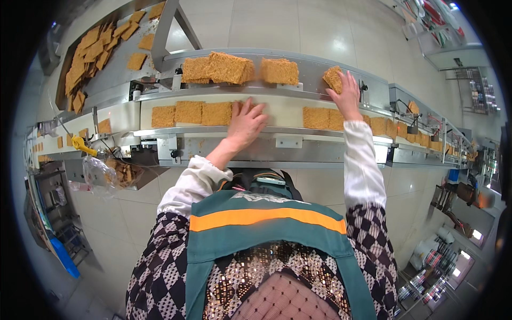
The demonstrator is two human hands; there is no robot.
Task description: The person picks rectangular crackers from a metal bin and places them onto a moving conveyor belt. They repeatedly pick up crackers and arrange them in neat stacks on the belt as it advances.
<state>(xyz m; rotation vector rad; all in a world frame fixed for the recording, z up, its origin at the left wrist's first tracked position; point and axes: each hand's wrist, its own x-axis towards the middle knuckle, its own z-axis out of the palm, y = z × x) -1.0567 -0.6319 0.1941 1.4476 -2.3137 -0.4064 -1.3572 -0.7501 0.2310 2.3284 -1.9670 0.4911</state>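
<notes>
A pale conveyor belt [286, 112] crosses in front of me, carrying flat, golden, crumb-textured square pieces [189, 112] in rows. My left hand [247, 120] rests over the right end of the left row, fingers spread, partly covering a piece; whether it grips one is hidden. On the metal ledge beyond the belt, my right hand [347, 94] has its fingers against a small stack of the same pieces [333, 79]. Further left on that ledge stand another stack [279, 71] and a wider heap [224, 68]. More squares [316, 118] lie on the belt near my right forearm.
A metal tray [120, 82] at the upper left holds a large pile of squares [90, 52]. Below the belt at left hang a clear plastic bag [100, 174] and a yellow-handled item [83, 146]. Sensors and brackets [414, 126] line the conveyor at right.
</notes>
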